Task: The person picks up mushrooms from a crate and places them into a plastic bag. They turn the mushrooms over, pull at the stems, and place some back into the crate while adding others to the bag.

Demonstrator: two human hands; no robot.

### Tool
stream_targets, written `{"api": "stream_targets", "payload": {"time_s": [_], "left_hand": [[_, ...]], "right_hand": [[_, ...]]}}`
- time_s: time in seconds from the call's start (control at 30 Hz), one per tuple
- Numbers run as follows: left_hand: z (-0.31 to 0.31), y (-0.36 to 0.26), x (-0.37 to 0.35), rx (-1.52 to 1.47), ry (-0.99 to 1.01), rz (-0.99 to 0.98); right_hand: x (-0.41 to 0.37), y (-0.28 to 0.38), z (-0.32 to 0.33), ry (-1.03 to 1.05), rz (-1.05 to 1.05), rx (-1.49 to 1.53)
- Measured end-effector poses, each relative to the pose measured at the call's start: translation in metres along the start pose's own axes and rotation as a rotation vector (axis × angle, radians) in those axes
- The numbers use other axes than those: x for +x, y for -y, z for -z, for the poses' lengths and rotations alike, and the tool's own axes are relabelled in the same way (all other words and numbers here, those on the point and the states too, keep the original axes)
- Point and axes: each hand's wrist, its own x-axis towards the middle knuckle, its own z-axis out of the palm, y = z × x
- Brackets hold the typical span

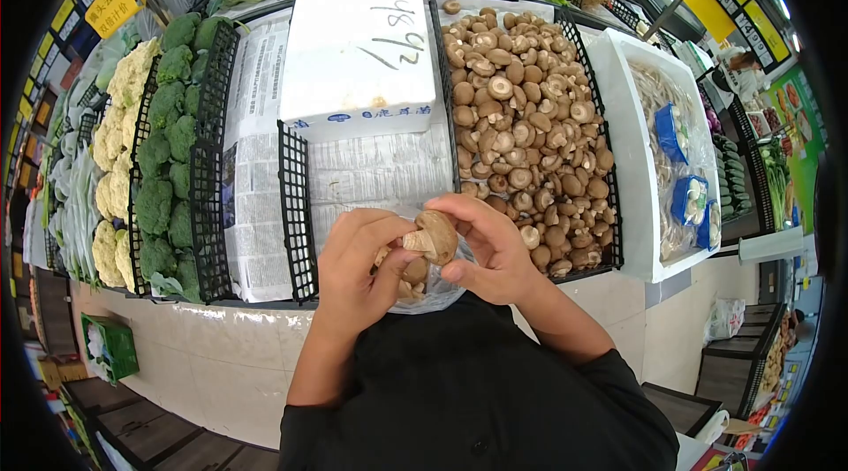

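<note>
A brown-capped mushroom (435,239) is held between my two hands, its pale stem turned to the left. My left hand (360,266) pinches the stem with thumb and fingers. On the cap's other side, my right hand (486,246) has its fingertips against the brown edge, thumb apart below. Under them hangs a clear plastic bag (435,296) with several mushrooms inside, partly hidden by my left hand. Just beyond, to the right, lies a large heap of mushrooms (530,127) in a black-edged bin.
A white foam box (360,38) with handwriting stands on newspaper (380,171) ahead. Broccoli (155,206) and cauliflower (110,193) fill bins at the left. Another foam box (649,233) at the right holds pale mushrooms and blue packs. A green crate (124,349) stands on the floor.
</note>
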Motion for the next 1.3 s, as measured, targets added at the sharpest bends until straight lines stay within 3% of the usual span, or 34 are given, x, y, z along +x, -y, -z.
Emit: {"api": "stream_targets", "payload": {"time_s": [0.3,0.53,0.63,0.9,1.0,1.07,1.2,1.27,1.3], "left_hand": [[0.001,0.006,-0.003,0.135,-0.011,-0.149],[-0.003,0.010,-0.004,0.115,-0.039,-0.168],[0.001,0.007,-0.008,0.017,0.020,-0.011],[0.014,0.002,-0.003,0.105,0.052,0.134],[0.030,0.012,-0.007,0.225,0.107,0.238],[0.036,0.010,-0.014,0.345,0.167,0.330],[0.035,0.008,-0.031,0.249,0.263,0.606],[0.034,0.009,-0.036,0.173,0.298,0.752],[0.031,0.011,-0.040,0.141,0.250,0.700]], "right_hand": [[0.000,0.001,-0.003,-0.028,-0.054,0.227],[0.000,-0.003,0.001,-0.039,-0.009,0.152],[0.004,0.001,0.001,-0.059,0.035,0.083],[0.002,0.001,0.012,0.064,0.114,-0.290],[-0.003,0.005,0.013,0.156,0.021,-0.306],[-0.003,0.004,0.012,0.334,-0.091,-0.339],[-0.007,-0.023,-0.005,0.492,-0.227,-0.447],[-0.002,-0.032,-0.017,0.495,-0.144,-0.597],[0.000,-0.039,-0.022,0.526,-0.135,-0.650]]}}
